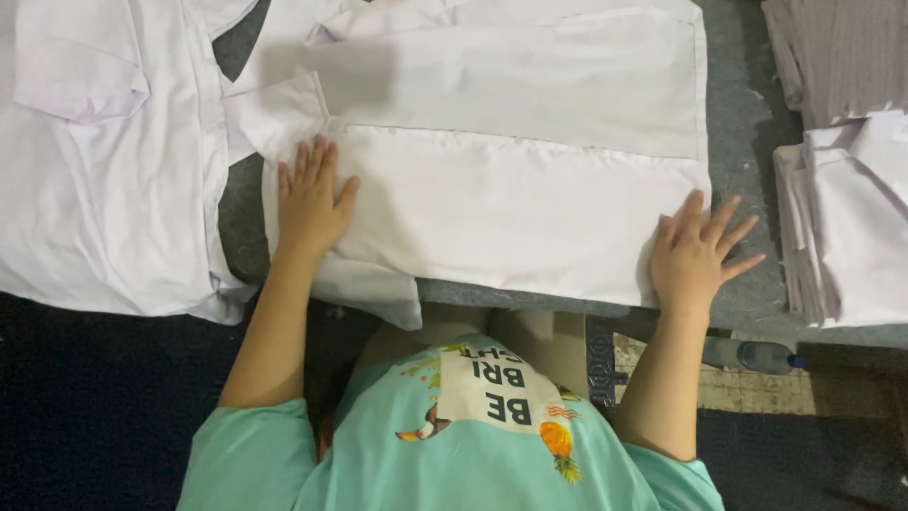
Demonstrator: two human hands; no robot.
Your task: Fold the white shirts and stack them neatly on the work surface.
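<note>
Both hands lie flat and spread on a white shirt that is laid out across the grey worktop. The left hand presses down on the shirt near the collar end, fingers open and close together, pinching nothing. The right hand rests at the hem end, its fingers fanned wide, part on the cloth and part on the worktop just past the shirt's edge. Neither grip closes on anything; both are open palms holding the cloth down.

The shirt lies between the two hands, with a folded-over panel running from one palm to the other and a second layer beyond the fingertips. Below the left wrist a flap of cloth hangs over the worktop's near edge.

As a judgement: that hanging flap could drag the shirt toward the person if either palm lifts, and the fold line may skew, since the right hand holds only the very edge. Another white garment lies just beyond the left hand, close enough to get caught up with it.

A stack of folded white cloth sits beyond the right hand, cut off by the frame. A bottle lies below the right wrist, partly hidden. The shirt's sleeves and buttons are hard to make out.
</note>
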